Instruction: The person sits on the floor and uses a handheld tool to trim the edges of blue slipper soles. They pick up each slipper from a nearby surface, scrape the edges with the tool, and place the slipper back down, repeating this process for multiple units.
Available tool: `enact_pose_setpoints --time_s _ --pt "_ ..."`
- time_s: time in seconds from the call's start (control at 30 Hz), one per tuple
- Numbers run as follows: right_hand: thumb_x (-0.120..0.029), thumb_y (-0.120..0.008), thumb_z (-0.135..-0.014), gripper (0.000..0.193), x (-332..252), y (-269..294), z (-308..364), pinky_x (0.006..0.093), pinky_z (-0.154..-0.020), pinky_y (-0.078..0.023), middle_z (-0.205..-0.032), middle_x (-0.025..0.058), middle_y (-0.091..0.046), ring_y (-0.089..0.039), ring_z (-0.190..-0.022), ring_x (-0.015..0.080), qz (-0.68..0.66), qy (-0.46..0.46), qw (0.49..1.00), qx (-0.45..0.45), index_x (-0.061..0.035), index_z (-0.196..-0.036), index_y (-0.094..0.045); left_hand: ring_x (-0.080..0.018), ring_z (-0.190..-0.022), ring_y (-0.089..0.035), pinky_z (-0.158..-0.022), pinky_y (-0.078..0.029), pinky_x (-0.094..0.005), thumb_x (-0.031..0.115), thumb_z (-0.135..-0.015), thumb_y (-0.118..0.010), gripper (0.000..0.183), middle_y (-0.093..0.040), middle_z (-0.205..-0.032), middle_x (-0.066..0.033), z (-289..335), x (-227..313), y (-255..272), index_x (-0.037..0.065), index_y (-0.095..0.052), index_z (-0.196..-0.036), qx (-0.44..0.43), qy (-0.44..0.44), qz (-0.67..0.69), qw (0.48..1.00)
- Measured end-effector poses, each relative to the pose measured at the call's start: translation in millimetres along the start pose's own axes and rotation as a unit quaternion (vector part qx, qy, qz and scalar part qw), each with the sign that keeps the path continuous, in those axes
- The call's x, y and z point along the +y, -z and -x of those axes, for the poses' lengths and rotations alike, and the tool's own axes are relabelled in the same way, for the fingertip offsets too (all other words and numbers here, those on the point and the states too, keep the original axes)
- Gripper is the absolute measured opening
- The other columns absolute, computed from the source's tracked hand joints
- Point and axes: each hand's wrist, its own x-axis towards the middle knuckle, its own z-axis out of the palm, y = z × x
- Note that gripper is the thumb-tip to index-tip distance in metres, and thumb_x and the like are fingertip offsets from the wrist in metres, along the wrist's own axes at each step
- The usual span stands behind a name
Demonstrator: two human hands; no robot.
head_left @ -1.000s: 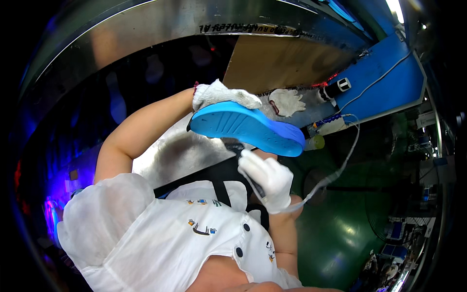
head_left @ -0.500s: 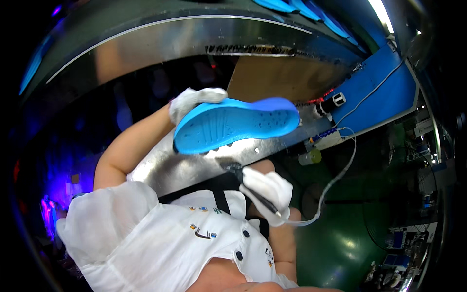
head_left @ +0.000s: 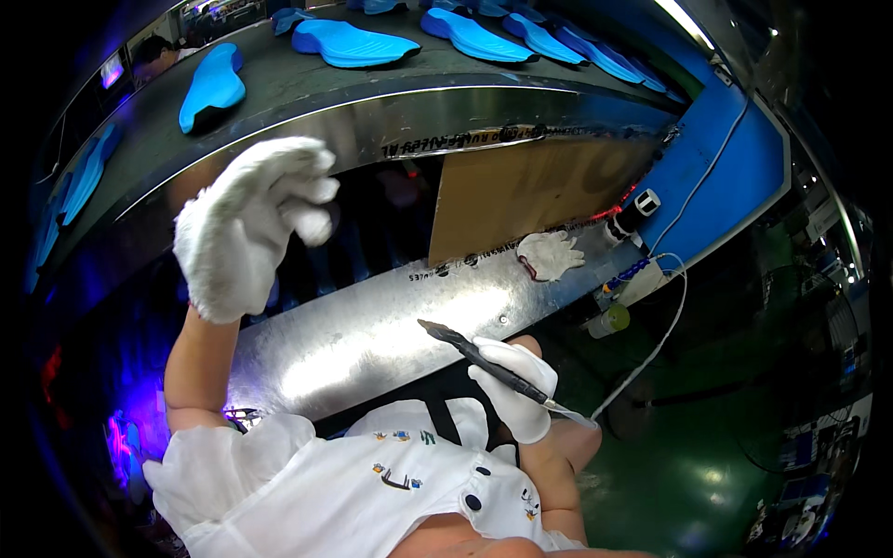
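1. The black brush (head_left: 486, 359) is gripped by the right hand (head_left: 521, 407); if its tip is lowered, the metal shelf (head_left: 363, 358) could be smeared.
2. A blue sole (head_left: 214, 84) on the belt (head_left: 279, 100) could be bumped if the empty, half-open left hand (head_left: 246, 228) is swung.

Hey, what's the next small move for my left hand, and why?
I'd probably reach for the nearest blue sole on the dark surface: your left hand is raised and empty, fingers curled, with that sole just beyond it, while your right hand holds the black brush.
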Motion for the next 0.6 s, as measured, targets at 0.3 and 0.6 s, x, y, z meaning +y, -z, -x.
enact_pose_setpoints --time_s 0.3,0.6 --pt "0.007 -0.078 -0.072 0.03 -5.1 -10.3 8.2 0.0308 -0.069 -0.057 -0.099 0.0178 -0.073 -0.071 -0.078 0.0243 -0.031 -0.041 0.999 -0.005 0.0029 -0.1 -0.067 -0.033 -0.141 -0.036 -0.117 -0.031 -0.0478 0.059 -0.102 -0.031 0.068 -0.043 -0.149 -0.016 -198.1 -38.2 -73.2 0.006 -0.051 -0.141 -0.123 -0.168 -0.779 0.591" --pt "0.006 -0.078 -0.073 0.029 2.7 -3.7 12.9 0.0309 -0.071 -0.057 -0.096 0.0167 -0.073 -0.072 -0.078 0.0248 -0.019 -0.071 0.997 0.026 0.003 -0.1 -0.067 -0.028 -0.071 -0.069 -0.066 -0.055 -0.0428 0.038 -0.093 -0.055 0.036 -0.07 -0.107 -0.0145 -160.7 55.3 -51.8 0.008 -0.068 -0.107 -0.125 -0.089 -0.868 0.472"
